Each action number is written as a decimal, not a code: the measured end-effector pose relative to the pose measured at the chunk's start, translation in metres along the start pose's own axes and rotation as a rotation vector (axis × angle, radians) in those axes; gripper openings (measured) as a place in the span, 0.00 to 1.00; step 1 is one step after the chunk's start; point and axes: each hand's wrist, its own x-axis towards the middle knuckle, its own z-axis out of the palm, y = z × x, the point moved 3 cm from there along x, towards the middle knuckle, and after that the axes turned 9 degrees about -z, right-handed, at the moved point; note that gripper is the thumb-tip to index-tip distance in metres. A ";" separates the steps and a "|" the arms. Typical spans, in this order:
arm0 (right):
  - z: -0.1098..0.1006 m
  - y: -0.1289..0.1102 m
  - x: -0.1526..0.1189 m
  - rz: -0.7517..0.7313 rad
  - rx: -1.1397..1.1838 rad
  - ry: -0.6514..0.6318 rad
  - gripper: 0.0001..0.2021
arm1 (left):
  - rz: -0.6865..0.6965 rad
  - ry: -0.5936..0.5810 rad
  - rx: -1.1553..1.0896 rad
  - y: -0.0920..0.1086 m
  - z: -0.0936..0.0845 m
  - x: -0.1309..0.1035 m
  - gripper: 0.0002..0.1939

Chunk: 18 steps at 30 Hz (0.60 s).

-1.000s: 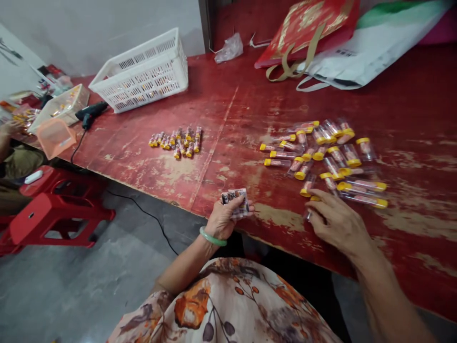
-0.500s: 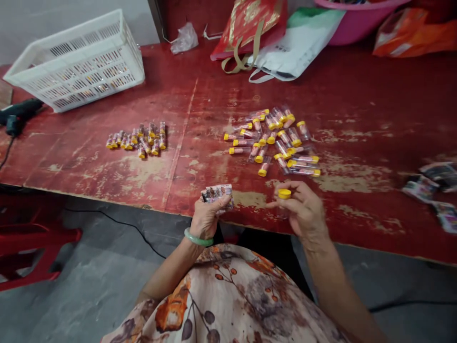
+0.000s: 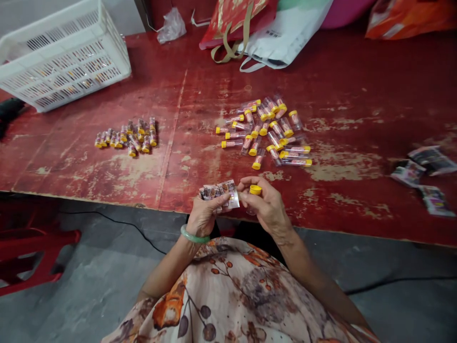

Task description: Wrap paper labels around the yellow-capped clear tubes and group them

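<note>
Labels [image 3: 228, 193], thin and glossy with dark print, make a fanned stack in the person's left hand [image 3: 203, 215], its thumb pressed across the top and its fingers curled beneath; the right hand [image 3: 272, 209] grasps a clear tube, its yellow cap [image 3: 255, 189] showing upright between forefinger and thumb; both hands are at the near edge of the bench [image 3: 339, 114], the right fingertips just beside the front label, though whether they touch it cannot be told.

The labels look feather-light, limp and slippery, likely to slide over one another; a free edge seems the best place to pinch one; the tube looks light, stiff and smooth, apt to roll, and best held round its wall just under the cap.

Beyond lie capped tubes [image 3: 274, 140], transparent cylinders with pinkish contents; to their left is a cluster of darker, patterned tubes [image 3: 134, 142]; the bench's red paint is scraped to pale, rough patches; the crate [image 3: 116, 55] is slatted white plastic.
</note>
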 end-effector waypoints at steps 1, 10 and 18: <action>-0.003 -0.001 -0.001 0.011 0.046 -0.024 0.16 | 0.011 0.027 -0.020 0.001 0.000 0.000 0.22; -0.041 -0.012 -0.022 0.059 0.051 0.002 0.14 | 0.045 0.025 -0.199 -0.003 0.003 -0.002 0.24; -0.018 -0.023 -0.036 -0.180 0.060 0.015 0.11 | -0.021 0.095 -0.376 -0.010 0.008 -0.003 0.13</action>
